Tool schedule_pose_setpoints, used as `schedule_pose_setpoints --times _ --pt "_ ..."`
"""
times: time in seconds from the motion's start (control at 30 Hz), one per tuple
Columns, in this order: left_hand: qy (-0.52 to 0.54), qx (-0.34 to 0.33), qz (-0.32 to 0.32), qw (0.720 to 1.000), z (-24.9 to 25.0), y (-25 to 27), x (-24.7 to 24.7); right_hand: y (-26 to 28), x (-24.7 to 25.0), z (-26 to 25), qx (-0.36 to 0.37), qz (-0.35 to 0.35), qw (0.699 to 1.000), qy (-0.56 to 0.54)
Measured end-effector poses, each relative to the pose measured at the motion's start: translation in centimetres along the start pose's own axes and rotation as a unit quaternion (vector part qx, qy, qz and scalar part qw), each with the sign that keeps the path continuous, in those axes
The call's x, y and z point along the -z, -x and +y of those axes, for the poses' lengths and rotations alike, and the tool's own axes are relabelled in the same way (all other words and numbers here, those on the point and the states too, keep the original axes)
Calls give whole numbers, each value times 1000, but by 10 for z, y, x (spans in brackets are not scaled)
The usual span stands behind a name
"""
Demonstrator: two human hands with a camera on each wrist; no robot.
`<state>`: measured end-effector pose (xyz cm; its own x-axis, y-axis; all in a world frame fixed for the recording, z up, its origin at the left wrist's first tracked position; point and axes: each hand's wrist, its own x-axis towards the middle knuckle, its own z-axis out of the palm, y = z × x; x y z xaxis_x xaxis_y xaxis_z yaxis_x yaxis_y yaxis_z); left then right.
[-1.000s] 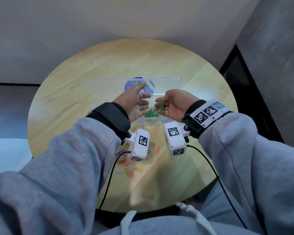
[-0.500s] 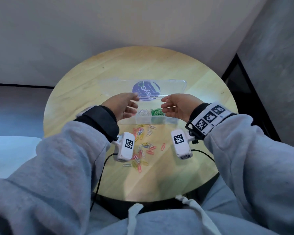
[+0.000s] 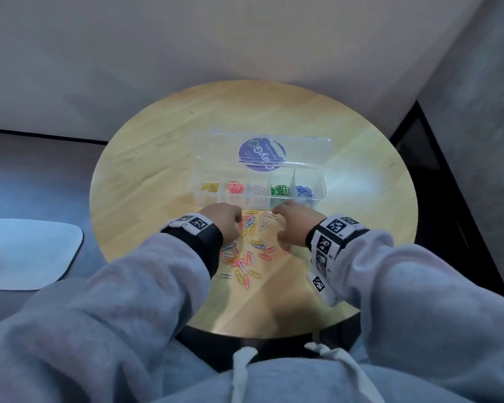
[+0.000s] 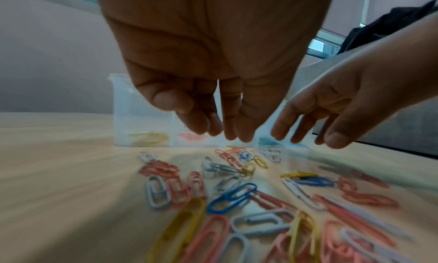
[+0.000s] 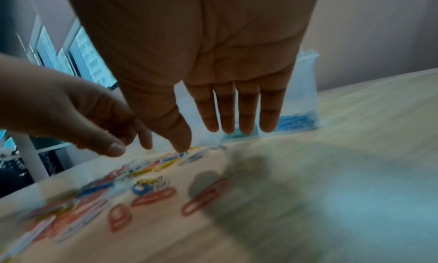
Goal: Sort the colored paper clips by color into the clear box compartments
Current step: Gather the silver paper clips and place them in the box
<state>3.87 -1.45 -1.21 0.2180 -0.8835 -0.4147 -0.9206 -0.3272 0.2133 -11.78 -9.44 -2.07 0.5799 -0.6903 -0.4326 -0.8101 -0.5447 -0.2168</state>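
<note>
Sleeves (image 3: 146, 286): grey, entering from 7 and 5 o'clock, each wrist banded with black-and-white markers.
Loose paper clips (image 3: 246, 254): red, white, yellow and blue, scattered flat on the round wooden table (image 3: 157, 158) near its 6 o'clock edge, between the two wrists.
Left hand (image 3: 223, 221): above the 10 o'clock side of the scatter; fingers (image 4: 239, 121) hang down, gathered loosely toward the thumb, holding nothing that shows.
Right hand (image 3: 294, 225): above the 2 o'clock side of the scatter; fingers (image 5: 246, 108) straight and side by side, thumb spread, palm down, empty.
Clear box (image 3: 320, 184): just beyond both hands, toward 12 o'clock, long side facing the person; five compartments in one row.
Compartment contents, 9 to 3 o'clock: yellow clips (image 3: 210, 187), red clips (image 3: 235, 187), white clips (image 3: 256, 188), green clips (image 3: 280, 189), blue clips (image 3: 304, 191); each colour apart, piled low.
Lid (image 3: 216, 146): clear, hinged open behind the box at 12 o'clock, carrying a round purple label (image 3: 262, 154).
Edges and room: bare wood lies at 9 o'clock and 3 o'clock of the box and behind the lid; the clips lie nearer the 6 o'clock rim than the box.
Beyond the table: a white pad (image 3: 26, 254) at 9 o'clock, off the tabletop.
</note>
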Motion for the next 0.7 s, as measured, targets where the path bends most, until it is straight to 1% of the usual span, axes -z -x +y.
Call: schedule_pose_setpoints --times 0.2,0.47,0.57,0.7 --pt "-26 -38 0 999 12 -20 -9 -14 -12 -7 36 17 998 49" --pt "-38 -44 -8 998 12 -29 -13 -14 -16 -2 78 8 997 0" --pt "-33 -44 -9 998 12 -29 -14 -13 -17 -6 81 10 997 -15" --pt "-17 -35 -13 999 13 -27 -15 -10 -16 -11 101 2 995 -10"
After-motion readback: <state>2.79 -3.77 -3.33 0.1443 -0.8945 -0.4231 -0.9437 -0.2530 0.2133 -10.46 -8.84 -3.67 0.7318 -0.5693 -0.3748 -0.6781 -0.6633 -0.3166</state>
